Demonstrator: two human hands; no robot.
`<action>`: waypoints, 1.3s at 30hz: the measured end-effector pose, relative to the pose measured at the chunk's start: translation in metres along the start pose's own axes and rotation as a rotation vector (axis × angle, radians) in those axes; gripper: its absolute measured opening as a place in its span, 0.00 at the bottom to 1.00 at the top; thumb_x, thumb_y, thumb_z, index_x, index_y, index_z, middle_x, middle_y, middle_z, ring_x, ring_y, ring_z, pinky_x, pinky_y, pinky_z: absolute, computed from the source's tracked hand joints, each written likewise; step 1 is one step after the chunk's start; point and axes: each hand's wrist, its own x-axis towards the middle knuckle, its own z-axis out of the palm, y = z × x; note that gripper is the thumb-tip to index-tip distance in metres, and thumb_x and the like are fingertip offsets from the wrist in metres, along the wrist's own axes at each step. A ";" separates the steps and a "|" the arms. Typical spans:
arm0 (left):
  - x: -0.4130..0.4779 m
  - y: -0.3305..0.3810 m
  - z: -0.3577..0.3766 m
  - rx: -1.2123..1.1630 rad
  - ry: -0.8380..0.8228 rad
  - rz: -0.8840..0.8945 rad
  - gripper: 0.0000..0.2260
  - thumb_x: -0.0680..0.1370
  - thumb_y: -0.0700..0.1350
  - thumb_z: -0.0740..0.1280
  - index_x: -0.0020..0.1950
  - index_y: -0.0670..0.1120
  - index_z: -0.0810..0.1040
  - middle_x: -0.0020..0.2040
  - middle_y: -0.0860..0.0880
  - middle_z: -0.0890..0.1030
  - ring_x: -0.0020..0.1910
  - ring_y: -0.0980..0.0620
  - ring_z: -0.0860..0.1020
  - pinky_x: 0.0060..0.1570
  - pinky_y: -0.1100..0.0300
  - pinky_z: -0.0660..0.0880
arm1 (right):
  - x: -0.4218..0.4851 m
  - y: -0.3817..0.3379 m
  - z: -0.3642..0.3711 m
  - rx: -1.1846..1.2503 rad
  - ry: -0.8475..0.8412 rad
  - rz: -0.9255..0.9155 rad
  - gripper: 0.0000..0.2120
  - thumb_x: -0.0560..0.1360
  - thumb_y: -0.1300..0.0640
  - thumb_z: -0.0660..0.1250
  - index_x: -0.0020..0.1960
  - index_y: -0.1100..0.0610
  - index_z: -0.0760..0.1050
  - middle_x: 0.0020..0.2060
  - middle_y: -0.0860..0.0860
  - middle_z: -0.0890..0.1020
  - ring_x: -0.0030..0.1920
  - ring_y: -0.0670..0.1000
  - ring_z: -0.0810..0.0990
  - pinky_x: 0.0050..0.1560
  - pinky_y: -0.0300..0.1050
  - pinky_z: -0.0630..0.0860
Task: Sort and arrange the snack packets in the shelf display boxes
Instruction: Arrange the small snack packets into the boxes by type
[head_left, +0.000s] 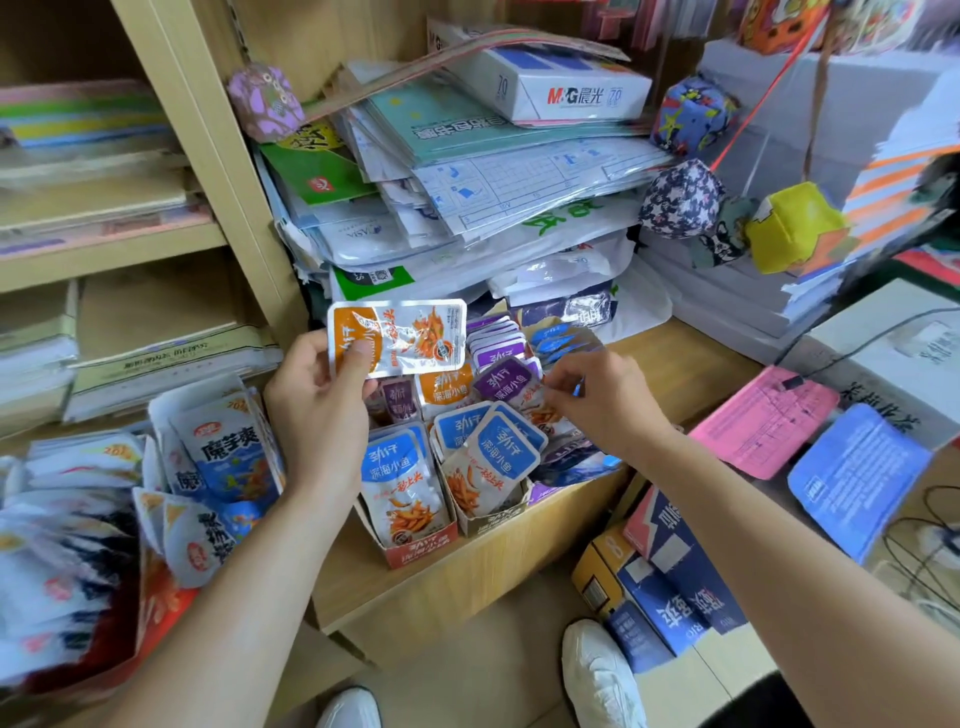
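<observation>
The left hand (317, 410) is reaching in from the near left with the forearm angled up and the wrist bent back, and it is gripping an orange packet (397, 338) by its left end, the thumb pressing flat on the packet's face and the fingers curling behind it. It is holding that packet upright and clear above the display boxes (421, 553), which are sitting on the wooden shelf (467, 577) just right of a heap of larger snack bags (228, 452). The right hand (602, 400) is coming in from the near right, palm down and knuckles raised, its fingertips bunching together at the right edge of a purple packet (506, 379) lying on top of the middle of the display. The fingers are blurring there, so whether they are actually pinching it is hard to tell. Blue packets (400, 478) are standing in rows in the two nearest boxes, more purple ones are filling the far row, and a sagging stack of papers (467, 182) is looming behind.
</observation>
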 end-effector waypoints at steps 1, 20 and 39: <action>0.001 -0.001 -0.001 0.009 -0.006 0.006 0.01 0.80 0.45 0.71 0.49 0.51 0.81 0.46 0.52 0.85 0.47 0.55 0.84 0.43 0.60 0.80 | 0.000 -0.001 0.003 -0.014 -0.033 0.017 0.02 0.74 0.59 0.74 0.43 0.55 0.83 0.35 0.47 0.83 0.35 0.46 0.78 0.37 0.41 0.73; 0.011 -0.002 -0.004 0.543 -0.292 0.630 0.06 0.79 0.41 0.71 0.54 0.44 0.85 0.47 0.55 0.82 0.45 0.59 0.79 0.45 0.73 0.71 | -0.021 -0.039 0.019 -0.095 -0.139 -0.356 0.24 0.73 0.49 0.74 0.68 0.51 0.77 0.61 0.46 0.81 0.60 0.51 0.70 0.57 0.46 0.68; 0.032 0.002 -0.022 0.330 -0.175 0.519 0.04 0.79 0.43 0.71 0.52 0.45 0.84 0.45 0.49 0.84 0.44 0.52 0.83 0.42 0.57 0.79 | -0.011 -0.051 0.026 -0.272 -0.383 -0.273 0.25 0.72 0.42 0.72 0.67 0.43 0.71 0.57 0.40 0.72 0.56 0.49 0.59 0.57 0.53 0.58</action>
